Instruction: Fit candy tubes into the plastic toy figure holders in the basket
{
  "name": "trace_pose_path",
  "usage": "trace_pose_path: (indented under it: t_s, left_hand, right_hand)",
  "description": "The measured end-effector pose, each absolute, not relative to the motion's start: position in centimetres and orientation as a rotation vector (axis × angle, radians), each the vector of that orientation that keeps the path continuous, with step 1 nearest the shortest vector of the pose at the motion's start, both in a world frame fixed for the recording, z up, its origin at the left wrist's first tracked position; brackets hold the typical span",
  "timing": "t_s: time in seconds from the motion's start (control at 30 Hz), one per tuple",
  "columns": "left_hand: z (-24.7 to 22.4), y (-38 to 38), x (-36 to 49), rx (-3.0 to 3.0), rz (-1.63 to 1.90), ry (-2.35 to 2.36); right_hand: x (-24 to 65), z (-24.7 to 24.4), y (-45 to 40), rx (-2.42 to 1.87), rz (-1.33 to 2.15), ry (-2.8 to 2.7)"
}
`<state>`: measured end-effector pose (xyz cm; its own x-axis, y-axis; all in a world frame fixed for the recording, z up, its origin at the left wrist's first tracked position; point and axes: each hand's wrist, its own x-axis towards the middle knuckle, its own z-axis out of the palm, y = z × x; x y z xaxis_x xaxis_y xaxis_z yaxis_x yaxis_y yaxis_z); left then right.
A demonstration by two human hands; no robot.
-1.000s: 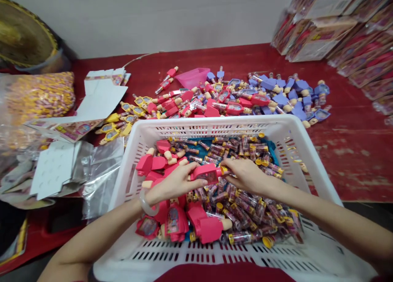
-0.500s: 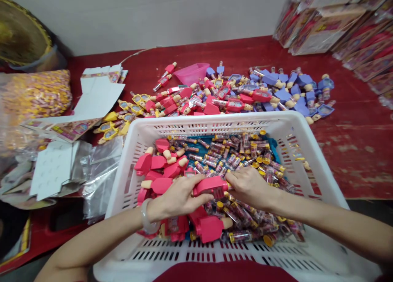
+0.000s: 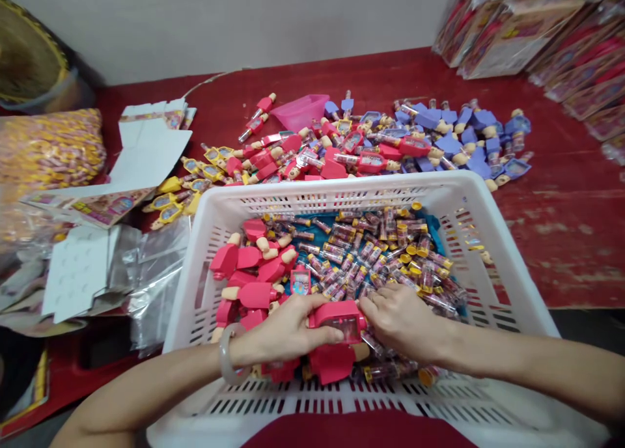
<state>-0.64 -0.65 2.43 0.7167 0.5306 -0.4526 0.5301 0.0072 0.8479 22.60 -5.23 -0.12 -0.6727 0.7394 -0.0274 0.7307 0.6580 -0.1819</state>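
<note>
My left hand grips a red plastic toy case with a clear window, thumb along its near side. At the case's right end, my right hand has its fingers curled together against the opening; whatever they pinch is hidden. Both hands are over a white plastic basket. Under and left of my left hand lie several red cases with beige doll-like heads. Small clear tubes with yellow caps fill the basket's middle and right, partly on blue cloth.
Behind the basket, red, purple and yellow toys are piled on a red table around a pink scoop-like container. Left are folded cards, clear bags and a bulging bag. Packed boxes stand at right.
The red case has moved slightly down and tilted, so its window shows more. My right hand has come lower and closer against its end. The camera view has shifted a little.
</note>
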Motion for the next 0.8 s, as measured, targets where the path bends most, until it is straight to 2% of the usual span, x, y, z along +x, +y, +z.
trace_pose_path:
  t_s: [0.4,0.57,0.67,0.8]
  left_hand:
    - [0.5,0.2,-0.2,1.106,-0.055,0.799]
    - [0.0,2.2,-0.2,0.902,-0.184,0.795]
    - [0.5,2.3,-0.2,1.079,-0.148,0.826]
    - [1.7,1.1,-0.1,1.657,0.073,0.949]
  right_hand:
    - [22.1,-2.7,-5.3,-1.345,0.407,-2.774]
    - [22.5,-2.1,-2.9,-1.313,0.331,-2.809]
    - [22.8,-1.3,-2.0,-1.448,0.422,-2.805]
    - [22.7,-0.8,-2.0,-1.601,0.565,-2.859]
